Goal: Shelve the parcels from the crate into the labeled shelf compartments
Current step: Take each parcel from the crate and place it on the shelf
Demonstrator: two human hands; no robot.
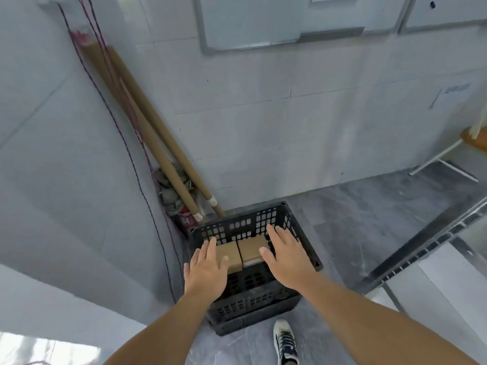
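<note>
Two brown cardboard parcels (242, 252) lie side by side in the black perforated plastic crate (303, 234), unshelved. Left hand (207, 270) and right hand (286, 255) hover above, fingers extended, grasping nothing. Shelving appears pending.

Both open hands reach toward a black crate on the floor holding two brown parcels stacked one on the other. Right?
Not stacked: the head view shows the left parcel and the right parcel lying side by side in the crate. The left hand and right hand are open, as stated.
</note>
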